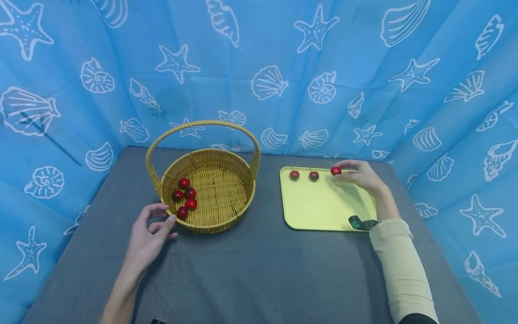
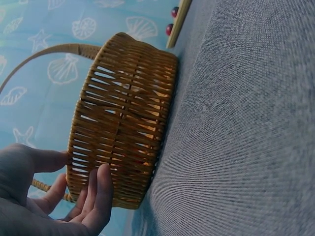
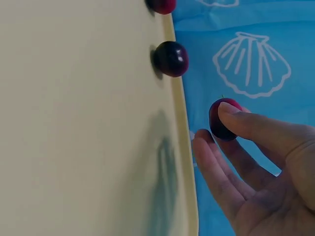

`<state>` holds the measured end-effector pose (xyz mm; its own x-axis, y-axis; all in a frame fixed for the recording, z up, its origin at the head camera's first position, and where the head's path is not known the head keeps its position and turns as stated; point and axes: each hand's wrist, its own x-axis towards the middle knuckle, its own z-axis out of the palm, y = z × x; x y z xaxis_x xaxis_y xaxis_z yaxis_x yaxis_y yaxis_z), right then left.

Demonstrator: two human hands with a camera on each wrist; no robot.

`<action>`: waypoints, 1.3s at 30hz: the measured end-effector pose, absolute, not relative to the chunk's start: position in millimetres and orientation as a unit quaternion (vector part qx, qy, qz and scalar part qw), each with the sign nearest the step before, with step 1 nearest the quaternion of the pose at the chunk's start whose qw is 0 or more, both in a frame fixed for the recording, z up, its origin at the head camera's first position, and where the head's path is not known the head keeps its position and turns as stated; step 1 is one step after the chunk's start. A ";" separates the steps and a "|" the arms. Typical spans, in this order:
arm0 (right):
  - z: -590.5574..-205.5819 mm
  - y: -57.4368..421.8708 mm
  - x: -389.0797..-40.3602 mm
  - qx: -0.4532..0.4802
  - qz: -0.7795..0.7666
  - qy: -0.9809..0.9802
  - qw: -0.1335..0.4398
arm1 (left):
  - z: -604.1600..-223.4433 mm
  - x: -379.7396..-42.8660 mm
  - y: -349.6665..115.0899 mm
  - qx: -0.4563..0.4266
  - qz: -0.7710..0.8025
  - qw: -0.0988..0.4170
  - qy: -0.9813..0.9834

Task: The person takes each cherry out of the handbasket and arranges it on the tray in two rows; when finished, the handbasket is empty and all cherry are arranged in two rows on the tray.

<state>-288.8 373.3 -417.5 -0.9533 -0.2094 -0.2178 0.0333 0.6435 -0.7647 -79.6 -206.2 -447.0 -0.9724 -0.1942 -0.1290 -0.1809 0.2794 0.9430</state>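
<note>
My right hand (image 1: 362, 176) pinches a red cherry (image 1: 336, 171) between thumb and fingertips, above the far right part of the yellow tray (image 1: 328, 202). In the right wrist view this cherry (image 3: 224, 120) is held off the tray, with a short stem on top. Two more cherries, one in the middle (image 1: 314, 176) and one at the left (image 1: 294, 175), sit along the tray's far edge. My left hand (image 1: 150, 231) holds the near left rim of a woven basket (image 1: 218, 227), thumb at the rim and fingers against the outer wall. Several cherries (image 1: 191, 204) lie inside, on its left side.
The basket's tall arched handle (image 1: 202, 123) rises over it. Grey cloth (image 1: 259, 274) covers the table, and a blue curtain (image 1: 243, 54) with shell and starfish prints hangs behind and at both sides. A small dark device (image 1: 361, 223) sits at the right wrist, over the tray's near edge.
</note>
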 end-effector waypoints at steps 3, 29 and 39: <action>-422.8 373.8 -290.9 -0.049 -0.407 0.901 0.141 | -446.7 -79.4 -206.4 0.116 -0.589 0.005 -0.800; -442.6 380.6 -298.2 -0.026 -0.403 0.903 0.146 | -446.1 -79.0 -206.0 0.120 -0.587 0.003 -0.801; -426.6 378.3 -292.9 -0.052 -0.386 0.912 0.130 | -444.1 -80.5 -204.4 0.134 -0.581 -0.002 -0.803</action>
<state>-292.9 378.3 -426.6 -0.9605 -0.1957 -0.1976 0.0057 0.6965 -0.7176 -80.5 -204.4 -444.1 -0.9643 -0.2121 -0.1585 -0.2170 0.2900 0.9321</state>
